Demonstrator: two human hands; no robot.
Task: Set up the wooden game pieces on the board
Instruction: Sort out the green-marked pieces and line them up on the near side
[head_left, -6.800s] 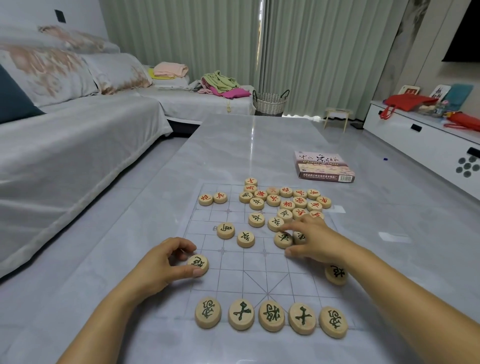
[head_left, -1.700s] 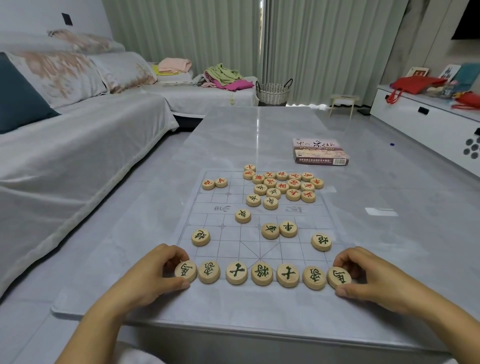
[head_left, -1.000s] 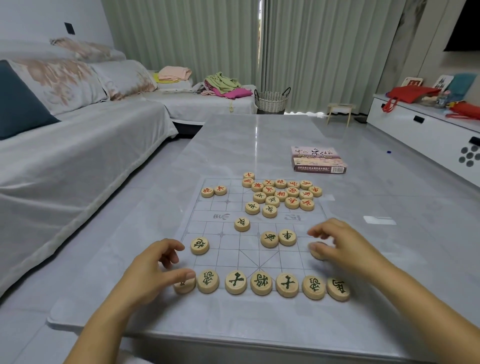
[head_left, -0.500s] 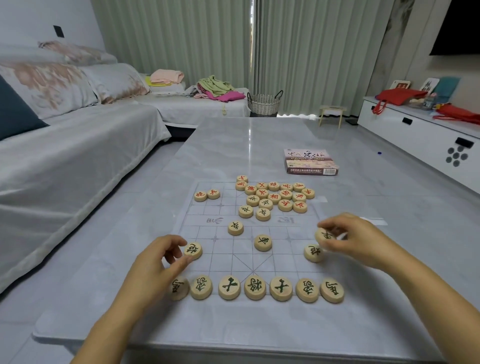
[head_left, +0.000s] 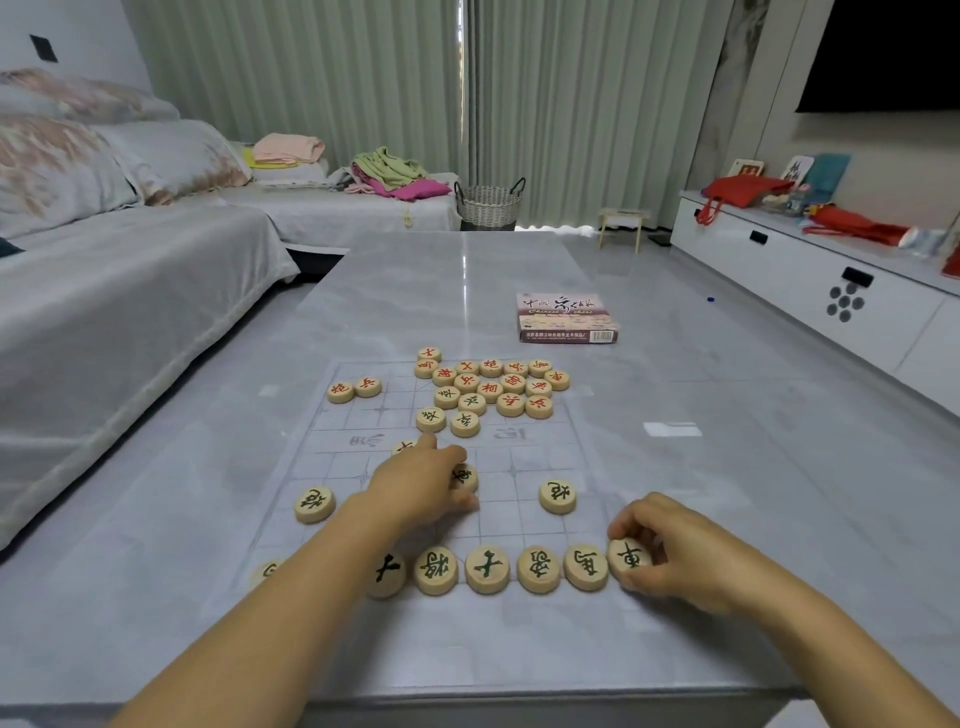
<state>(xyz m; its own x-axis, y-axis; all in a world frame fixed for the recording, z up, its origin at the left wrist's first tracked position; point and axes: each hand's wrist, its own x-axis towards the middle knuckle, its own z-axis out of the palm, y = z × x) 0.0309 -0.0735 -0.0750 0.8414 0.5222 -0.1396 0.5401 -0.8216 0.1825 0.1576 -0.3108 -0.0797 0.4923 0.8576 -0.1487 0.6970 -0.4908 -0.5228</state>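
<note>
A clear gridded board (head_left: 545, 457) lies on the grey table. Green-lettered wooden discs form the near row (head_left: 487, 569), and my left forearm hides part of that row. My right hand (head_left: 675, 561) pinches a green-lettered disc (head_left: 629, 558) at the row's right end, touching the board. My left hand (head_left: 415, 488) reaches to mid-board, thumb and fingers around another green disc (head_left: 464, 475), index finger pointing past a half-hidden disc (head_left: 404, 447). Single green discs sit at the left (head_left: 314, 504) and right (head_left: 557, 496). Red-lettered discs are heaped at the far side (head_left: 493, 387).
Two red discs (head_left: 353, 389) lie apart at the board's far left. The game box (head_left: 566, 317) sits beyond the board on the table. A covered sofa (head_left: 130, 291) runs along the left and a white cabinet (head_left: 810, 280) along the right.
My right hand carried its disc from the board's right middle down to the right end of the near row. My left hand left the left-side disc and reached to mid-board.
</note>
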